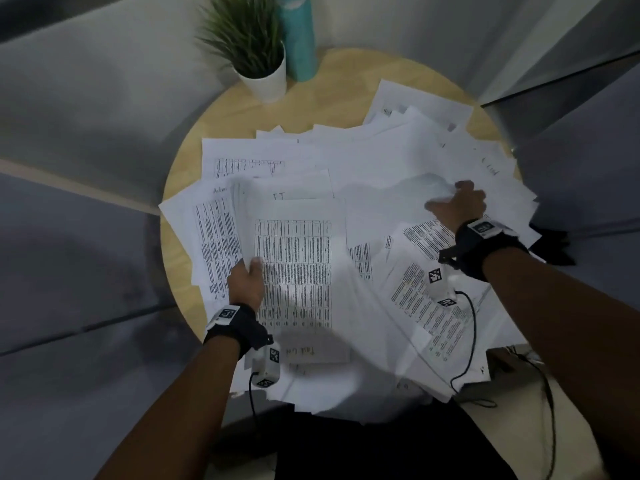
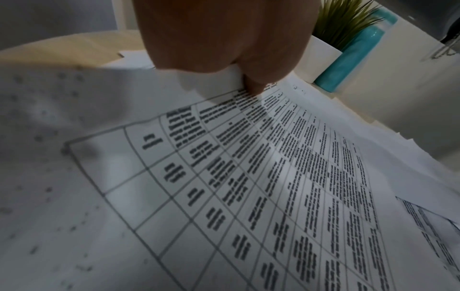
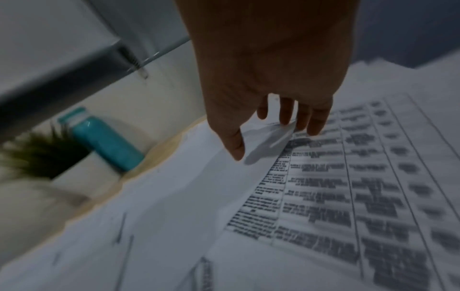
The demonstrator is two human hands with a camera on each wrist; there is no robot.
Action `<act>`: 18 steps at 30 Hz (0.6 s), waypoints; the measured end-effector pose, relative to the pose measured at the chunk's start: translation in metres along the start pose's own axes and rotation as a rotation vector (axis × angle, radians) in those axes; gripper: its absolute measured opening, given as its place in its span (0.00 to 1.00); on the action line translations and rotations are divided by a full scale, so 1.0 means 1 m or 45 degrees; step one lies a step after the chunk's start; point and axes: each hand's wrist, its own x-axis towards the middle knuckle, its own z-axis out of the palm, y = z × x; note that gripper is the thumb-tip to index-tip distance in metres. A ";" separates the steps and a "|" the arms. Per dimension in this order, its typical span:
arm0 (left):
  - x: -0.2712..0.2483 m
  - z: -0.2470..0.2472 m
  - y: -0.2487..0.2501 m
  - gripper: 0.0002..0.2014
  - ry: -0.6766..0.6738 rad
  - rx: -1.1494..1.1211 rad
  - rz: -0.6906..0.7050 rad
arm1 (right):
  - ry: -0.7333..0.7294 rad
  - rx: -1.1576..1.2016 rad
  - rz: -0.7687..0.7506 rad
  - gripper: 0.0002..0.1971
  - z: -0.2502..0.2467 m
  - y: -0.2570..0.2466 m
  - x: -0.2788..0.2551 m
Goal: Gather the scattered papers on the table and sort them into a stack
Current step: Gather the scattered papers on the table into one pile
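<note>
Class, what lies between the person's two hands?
Overlapping papers, some printed with tables, fill the stretch from left hand to right hand. Seen in the head view.

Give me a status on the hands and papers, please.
Left hand grips bundle of white printed sheets. Right hand pinches loose blank white sheet. Other papers scattered over round wooden table. Potted plant, teal bottle clear at far edge.

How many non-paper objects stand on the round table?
2. A potted plant in a white pot stands at the far edge of the table, and a teal bottle stands just right of it. The scattered papers could hide smaller things.
</note>
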 end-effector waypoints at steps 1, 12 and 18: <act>0.004 0.000 0.000 0.18 -0.010 -0.007 -0.016 | -0.017 -0.024 -0.077 0.41 0.000 -0.003 0.004; 0.002 -0.001 0.024 0.20 -0.265 -0.116 -0.304 | -0.183 0.943 -0.624 0.08 -0.031 -0.066 -0.047; 0.001 -0.005 0.048 0.27 -0.409 -0.133 -0.345 | -0.520 0.161 -1.692 0.10 -0.028 -0.066 -0.143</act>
